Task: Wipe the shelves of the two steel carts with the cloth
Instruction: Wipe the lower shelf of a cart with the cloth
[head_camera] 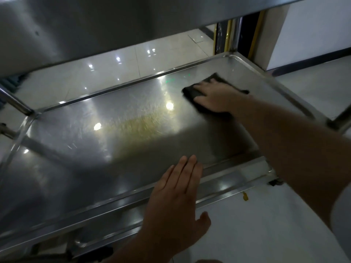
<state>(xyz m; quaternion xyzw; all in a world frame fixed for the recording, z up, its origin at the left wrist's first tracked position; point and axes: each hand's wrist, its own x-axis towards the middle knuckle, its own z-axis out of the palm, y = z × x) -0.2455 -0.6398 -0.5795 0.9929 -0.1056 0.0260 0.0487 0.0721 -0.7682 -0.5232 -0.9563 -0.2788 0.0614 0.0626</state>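
A steel cart's lower shelf fills the middle of the head view, shiny and scratched, with a raised rim. A dark cloth lies on the shelf's far right part. My right hand presses flat on the cloth, fingers spread toward the left. My left hand hovers over or rests on the shelf's near rim, fingers straight and together, holding nothing.
The cart's upper shelf hangs overhead across the top. Steel posts stand at the left corner and far right corner. A caster shows at the near right. Glossy tiled floor surrounds the cart; a white wall is at the right.
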